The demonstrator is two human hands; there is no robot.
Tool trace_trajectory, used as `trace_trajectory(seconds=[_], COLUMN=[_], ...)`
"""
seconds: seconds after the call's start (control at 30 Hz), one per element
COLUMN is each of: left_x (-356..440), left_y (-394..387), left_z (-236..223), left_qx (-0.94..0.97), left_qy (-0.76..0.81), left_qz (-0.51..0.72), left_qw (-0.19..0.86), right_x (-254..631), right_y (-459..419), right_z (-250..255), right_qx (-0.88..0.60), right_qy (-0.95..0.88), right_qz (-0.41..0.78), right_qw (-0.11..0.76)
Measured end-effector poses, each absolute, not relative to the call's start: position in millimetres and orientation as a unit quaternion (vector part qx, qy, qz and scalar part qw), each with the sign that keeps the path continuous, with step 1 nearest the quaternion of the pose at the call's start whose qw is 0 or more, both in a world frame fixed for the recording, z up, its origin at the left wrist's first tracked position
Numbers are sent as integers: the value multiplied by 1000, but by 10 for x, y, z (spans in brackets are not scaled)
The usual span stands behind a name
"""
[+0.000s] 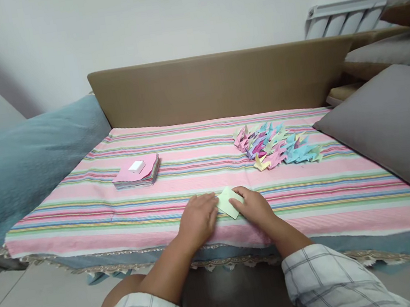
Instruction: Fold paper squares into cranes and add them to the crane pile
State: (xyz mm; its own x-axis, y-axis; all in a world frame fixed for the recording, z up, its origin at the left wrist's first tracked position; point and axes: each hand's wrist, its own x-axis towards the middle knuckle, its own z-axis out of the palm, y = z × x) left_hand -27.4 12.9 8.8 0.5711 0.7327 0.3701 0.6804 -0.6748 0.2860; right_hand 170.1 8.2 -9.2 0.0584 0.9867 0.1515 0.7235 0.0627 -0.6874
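A pale green folded paper (pixel 230 205) lies near the front edge of the striped cloth, one corner pointing toward me. On its right side, my right hand (pixel 253 208) grips it, with the thumb on top and the fingers behind. My left hand (pixel 199 218) is at the paper's left corner, its fingers close together and stretched forward over the cloth. Whether the left fingertips pinch the paper's edge is hard to make out. Further back on the right, several folded paper cranes (pixel 275 145) in pink, blue, purple, yellow and green sit in rows.
To the left stands a stack of coloured paper (pixel 136 174) with a small white block (pixel 136 167) on top. The pink striped cloth (pixel 188 145) covers the seat. A brown backrest (pixel 218 85) rises behind, a blue-covered armrest (pixel 34 143) at left, grey cushions (pixel 397 125) at right.
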Motion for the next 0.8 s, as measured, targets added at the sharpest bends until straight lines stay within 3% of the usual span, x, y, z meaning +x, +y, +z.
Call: trace_trajectory(seconds=[0.27, 0.4, 0.8], left_x=[-179, -200, -215], left_y=[-45, -31, -55], left_z=[-169, -133, -175], left_qx=[938, 940, 928], left_qy=[339, 337, 370], left_qz=[65, 47, 41], left_qw=[-21, -16, -31], right_x=[1717, 1673, 1553], right_y=[38, 0, 74], right_z=[-138, -154, -117], right_qx=[-595, -513, -587], right_qy=[-727, -808, -782], right_qz=[-20, 44, 74], right_qw=[342, 286, 197])
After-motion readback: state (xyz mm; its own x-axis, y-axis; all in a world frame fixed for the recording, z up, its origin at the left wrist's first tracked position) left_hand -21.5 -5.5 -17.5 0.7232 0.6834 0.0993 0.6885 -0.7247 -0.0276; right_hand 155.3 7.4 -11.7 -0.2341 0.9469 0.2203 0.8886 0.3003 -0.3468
